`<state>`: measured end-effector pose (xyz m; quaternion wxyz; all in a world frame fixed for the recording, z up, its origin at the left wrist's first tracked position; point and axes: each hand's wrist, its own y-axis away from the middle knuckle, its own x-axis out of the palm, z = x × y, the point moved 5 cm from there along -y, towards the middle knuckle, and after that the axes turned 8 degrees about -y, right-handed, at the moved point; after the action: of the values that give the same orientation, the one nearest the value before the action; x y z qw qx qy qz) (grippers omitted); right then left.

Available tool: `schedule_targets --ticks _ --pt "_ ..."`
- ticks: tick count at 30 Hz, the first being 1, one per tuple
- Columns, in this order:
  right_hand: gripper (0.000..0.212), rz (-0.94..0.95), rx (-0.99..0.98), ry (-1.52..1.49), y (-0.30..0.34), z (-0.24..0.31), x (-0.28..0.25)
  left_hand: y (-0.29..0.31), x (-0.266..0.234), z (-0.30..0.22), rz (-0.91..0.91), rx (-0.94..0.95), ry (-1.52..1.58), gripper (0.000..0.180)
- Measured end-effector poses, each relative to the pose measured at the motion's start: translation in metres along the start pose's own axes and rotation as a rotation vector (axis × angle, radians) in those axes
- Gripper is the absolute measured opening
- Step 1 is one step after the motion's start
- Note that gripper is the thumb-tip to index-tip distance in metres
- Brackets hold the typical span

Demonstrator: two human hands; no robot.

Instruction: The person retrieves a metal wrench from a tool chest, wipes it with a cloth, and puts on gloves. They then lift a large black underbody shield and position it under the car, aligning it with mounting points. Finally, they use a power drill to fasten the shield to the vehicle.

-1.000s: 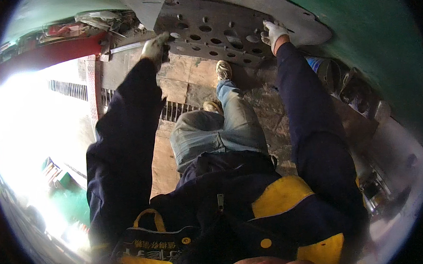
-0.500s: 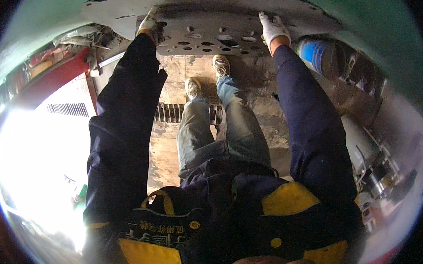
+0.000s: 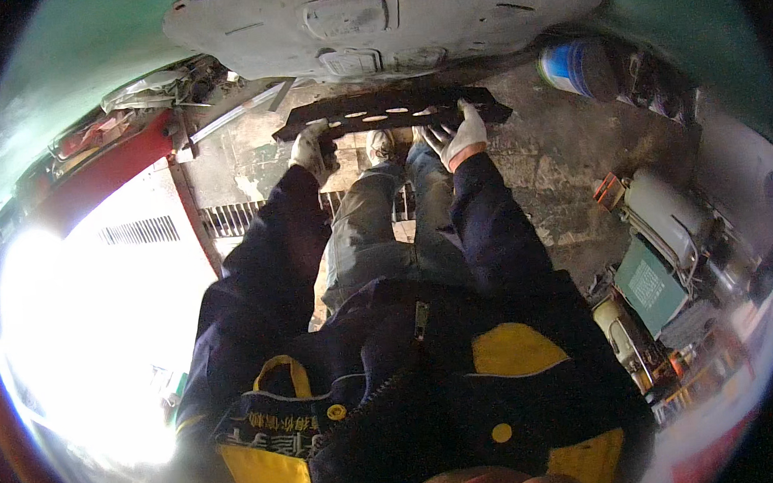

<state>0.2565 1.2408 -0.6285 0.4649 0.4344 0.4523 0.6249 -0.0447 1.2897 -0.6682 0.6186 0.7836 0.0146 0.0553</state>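
- Wears dk navy jkt (image 3: 412, 373) w/ long navy sleeves (image 3: 267, 244)
- Shows yel. panels (image 3: 519, 348) on front
- Has yel. loop (image 3: 301, 375), 2 round yel. dots (image 3: 502, 432), yel. + pale lettering (image 3: 279, 438)
- Has zip pull (image 3: 421, 319) nr. ctr.
- Wears faded blue-gray jeans (image 3: 364, 234), lt.-col. shoe (image 3: 380, 144)
- Wears wh. gloves (image 3: 310, 149) on both hands (image 3: 465, 137)

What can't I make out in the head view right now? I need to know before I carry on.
All in the head view:
- Far face of the dark perforated plate, held by the left hand and right hand: turned away from the camera.
- Toes of the shoes: covered by that plate.
- Upper edge of the large grey panel: cut off by the picture's top.
- Area at left: washed out by glare.
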Motion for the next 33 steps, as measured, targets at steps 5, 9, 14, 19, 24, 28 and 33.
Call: schedule_targets --ticks 5,9,14,19,24,28,33 --pt "0.061 0.006 0.089 0.143 -0.004 -0.015 -0.079 0.014 -0.017 0.068 0.043 0.009 -0.001 0.018" --pt "0.046 0.087 0.135 0.040 -0.019 -0.038 -0.139 0.012 -0.035 0.120 0.119 0.061 0.039 0.018" --pt "0.015 -0.060 -0.035 -0.059 -0.020 -0.084 -0.235 0.018 -0.066 0.219 0.154 -0.021 0.199 0.021" --pt "0.014 0.197 -0.083 -0.088 0.030 -0.146 -0.323 0.048 -0.140 0.277 0.407 0.171 -0.006 0.024" --pt "0.025 0.203 -0.242 0.345 0.094 -0.247 -0.423 0.063 -0.248 0.334 0.407 0.301 0.008 0.036" --pt "0.026 0.078 0.467 -0.248 0.164 -0.353 -0.482 0.104 -0.309 0.344 0.476 0.062 -0.423 0.030" --pt "0.032 -0.010 -0.228 -0.502 0.265 -0.489 -0.535 0.179 -0.370 0.368 0.542 0.023 -0.556 0.025"
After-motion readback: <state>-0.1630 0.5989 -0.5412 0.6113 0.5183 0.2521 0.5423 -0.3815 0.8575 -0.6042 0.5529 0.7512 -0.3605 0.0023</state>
